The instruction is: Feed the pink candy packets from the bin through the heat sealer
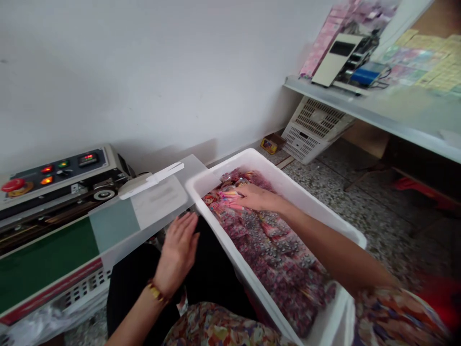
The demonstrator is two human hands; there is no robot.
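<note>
My right hand reaches into a long white plastic tub. Its fingers are stretched out and rest on small glossy plastic packets, pink and red, heaped inside. A packet with a cartoon figure and brighter pink packets lie by the fingertips. Above my dark-clothed lap, my left hand hangs beside the tub, fingers extended and nothing in it. A gold-coloured bracelet is on that wrist. The undersides of the right fingers are hidden.
To the left stands a sealing machine with lit buttons, a red knob and a green belt. A pale plate extends from it to the tub. At right, a table bears a small device; white crates lean below.
</note>
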